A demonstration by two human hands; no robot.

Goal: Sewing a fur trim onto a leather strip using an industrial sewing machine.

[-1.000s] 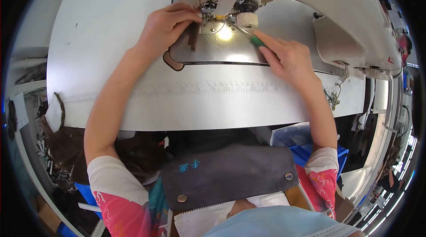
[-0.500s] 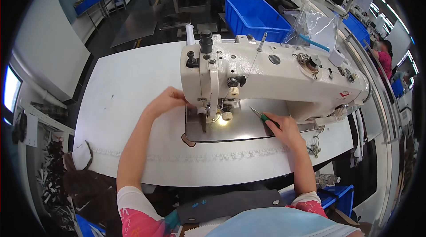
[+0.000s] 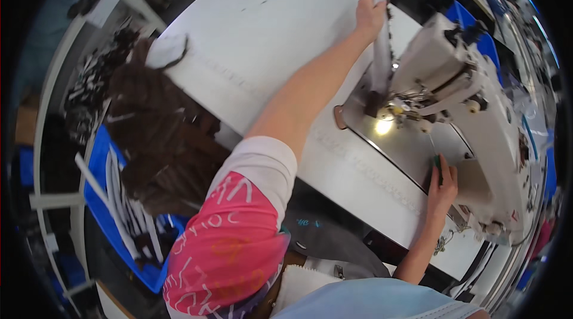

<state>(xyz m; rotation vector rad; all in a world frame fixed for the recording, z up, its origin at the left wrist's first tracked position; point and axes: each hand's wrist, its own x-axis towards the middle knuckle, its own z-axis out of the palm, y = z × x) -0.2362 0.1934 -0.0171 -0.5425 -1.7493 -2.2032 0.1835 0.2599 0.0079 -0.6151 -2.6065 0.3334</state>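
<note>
My left hand (image 3: 370,17) reaches out over the far part of the table, its fingers closed around a long white fabric strip (image 3: 380,65) with a dark, fuzzy edge. From my hand the strip runs down to the needle area of the sewing machine (image 3: 471,92), where a dark part of it lies beside the lit presser foot. Near the machine's metal bed plate (image 3: 399,150), my right hand (image 3: 443,190) grips a small pointed metal tool with a green handle (image 3: 437,165). Its exact kind is blurred.
A dark brown fabric pile (image 3: 161,134) hangs at the table's left edge, with a white piece (image 3: 167,50) on it. Below stands a blue bin (image 3: 98,199) with white strips inside. Dark and white scraps (image 3: 98,83) lie farther left. The white tabletop (image 3: 268,26) spans the middle.
My view has swung left and tilted. My left hand has moved away from the needle area to the far side, drawing the white strip out. My right hand still holds the green-handled tool.
</note>
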